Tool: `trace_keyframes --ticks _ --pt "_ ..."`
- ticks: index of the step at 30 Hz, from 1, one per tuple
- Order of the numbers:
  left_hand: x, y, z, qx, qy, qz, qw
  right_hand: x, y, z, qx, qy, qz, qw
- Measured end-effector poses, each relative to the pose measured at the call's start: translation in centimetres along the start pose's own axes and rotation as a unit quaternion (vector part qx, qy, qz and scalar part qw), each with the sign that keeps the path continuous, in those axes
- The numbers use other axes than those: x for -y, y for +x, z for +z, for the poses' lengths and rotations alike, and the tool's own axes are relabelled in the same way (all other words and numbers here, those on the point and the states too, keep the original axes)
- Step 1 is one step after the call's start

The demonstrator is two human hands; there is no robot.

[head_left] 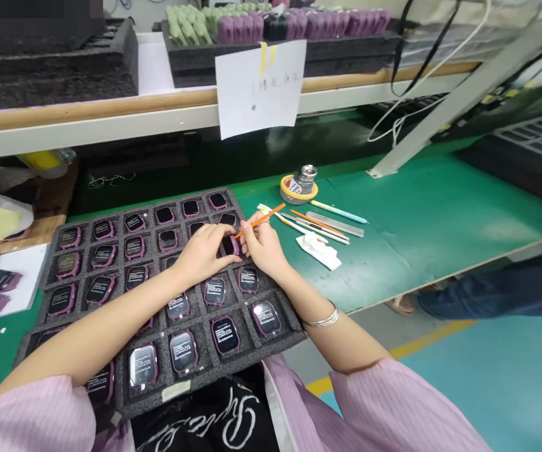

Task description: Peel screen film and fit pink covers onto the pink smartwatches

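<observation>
My left hand (206,250) grips a purple smartwatch case (230,245) with a dark screen, thumb on the near side and fingers over the far edge. In my right hand (262,242) is a thin orange stick (267,217), pinched like a pen, its lower tip at the watch's edge. Both hands are over a grey foam tray (196,380) with rows of purple-framed smartwatches. Many of these, such as the smartwatch (226,334) near the front, show white text on their screens. My left forearm covers part of the tray.
Right of the tray lie a crumpled white tissue (318,249), a blue pen (339,212), a flat translucent strip (334,224) and several thin tools. A yellow tape roll (287,193) holds a small metal bottle (307,177). A shelf edge (111,119) with a hanging paper (260,88) crosses behind.
</observation>
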State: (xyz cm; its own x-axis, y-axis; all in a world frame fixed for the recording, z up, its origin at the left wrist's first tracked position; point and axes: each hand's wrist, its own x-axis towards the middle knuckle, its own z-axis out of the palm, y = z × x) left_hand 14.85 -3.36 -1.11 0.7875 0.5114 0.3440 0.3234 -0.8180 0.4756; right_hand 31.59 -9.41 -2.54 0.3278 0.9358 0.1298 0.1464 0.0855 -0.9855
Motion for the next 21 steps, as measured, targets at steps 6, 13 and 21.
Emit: trace_keyframes --ticks 6,13,21 --pt "0.1 0.3 -0.3 0.018 0.028 0.000 0.999 0.2 0.4 0.0 0.021 0.043 0.030 0.998" --pt "-2.8 0.0 -1.2 0.031 0.058 0.025 0.998 1.7 0.7 -2.7 -0.010 0.139 0.033 0.990" --pt "-5.6 -3.1 0.7 0.094 0.067 0.119 0.986 4.3 -3.2 -4.2 -0.029 0.176 0.028 0.984"
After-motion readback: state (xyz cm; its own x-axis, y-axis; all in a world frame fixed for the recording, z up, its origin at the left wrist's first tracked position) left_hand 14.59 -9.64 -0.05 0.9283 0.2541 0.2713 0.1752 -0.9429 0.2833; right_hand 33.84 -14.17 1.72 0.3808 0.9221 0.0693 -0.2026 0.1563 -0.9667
